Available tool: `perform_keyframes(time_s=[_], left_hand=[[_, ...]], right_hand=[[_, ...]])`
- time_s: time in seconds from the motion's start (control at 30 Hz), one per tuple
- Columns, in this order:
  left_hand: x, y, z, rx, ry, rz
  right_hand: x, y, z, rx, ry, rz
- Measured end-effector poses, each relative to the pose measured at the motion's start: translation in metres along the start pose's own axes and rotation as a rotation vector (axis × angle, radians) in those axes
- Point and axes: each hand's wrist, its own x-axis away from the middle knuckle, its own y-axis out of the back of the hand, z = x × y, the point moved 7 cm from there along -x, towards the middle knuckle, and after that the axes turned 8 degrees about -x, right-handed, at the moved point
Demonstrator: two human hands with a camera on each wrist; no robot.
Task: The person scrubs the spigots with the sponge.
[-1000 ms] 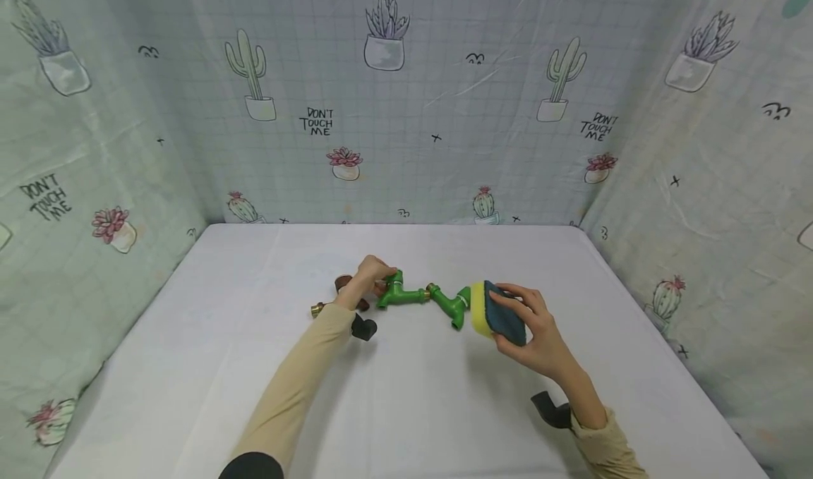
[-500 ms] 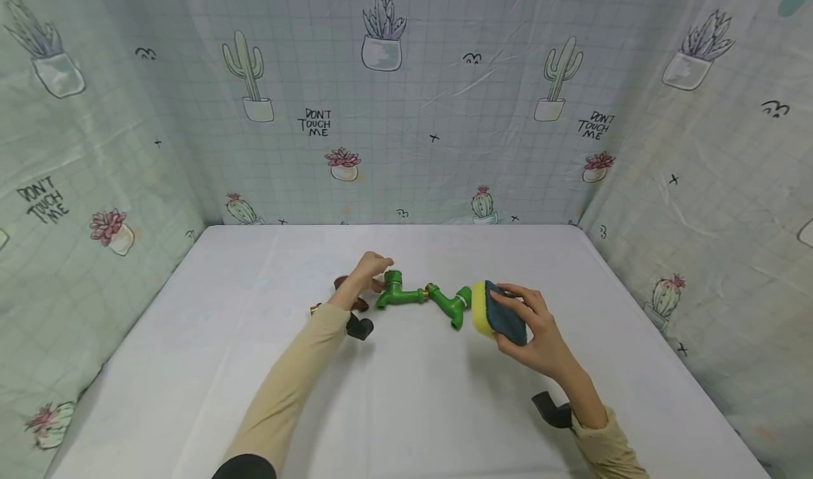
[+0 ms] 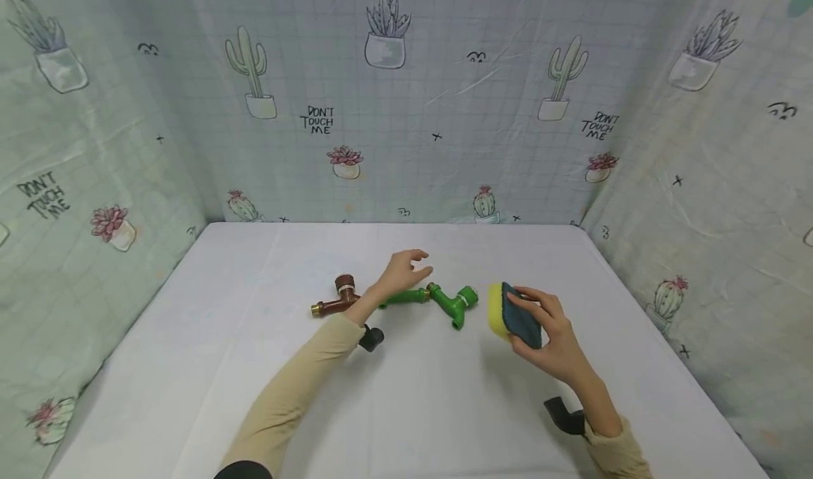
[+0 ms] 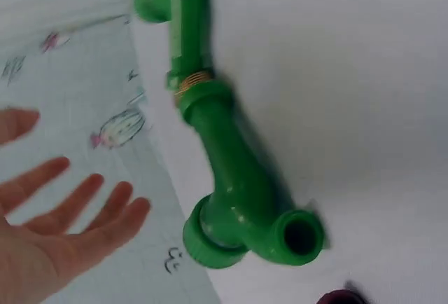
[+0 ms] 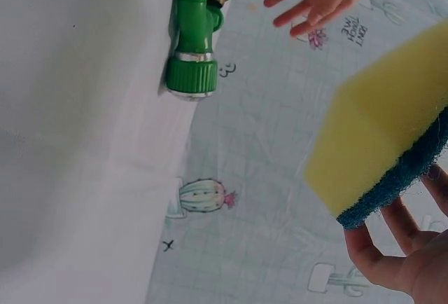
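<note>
My right hand [image 3: 552, 334] grips a sponge [image 3: 522, 319] with a yellow foam side and a dark scouring pad, raised over the table to the right of two green taps. The right wrist view shows its yellow foam [image 5: 381, 118] apart from the right green tap [image 5: 192, 45]. My left hand [image 3: 401, 271] is held over the left green tap [image 3: 409, 296], its fingers loosely spread and nothing in them. In the left wrist view, this tap [image 4: 234, 178] lies joined end to end with the other by a brass thread. The left hand partly hides it in the head view.
A brown tap [image 3: 330, 307] with a brass threaded end lies left of the green ones, partly behind the left wrist. All the taps lie on a white table [image 3: 406, 408]. Cloth walls [image 3: 406, 112] printed with cacti rise at the back and both sides.
My left hand has come away from the left green tap and moved right, uncovering more of the brown tap. My right hand has drawn the sponge rightward, away from the right green tap.
</note>
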Motion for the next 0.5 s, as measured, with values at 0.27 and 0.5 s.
perform_keyframes(time_s=[0.27, 0.5], left_hand=[[0.009, -0.059, -0.039, -0.568, -0.311, 0.197], [0.009, -0.090, -0.047, -0.851, -0.363, 0.330]], right_hand=[[0.005, 0.010, 0.000, 0.027, -0.015, -0.020], [0.010, 0.015, -0.001, 0.052, -0.040, -0.036]])
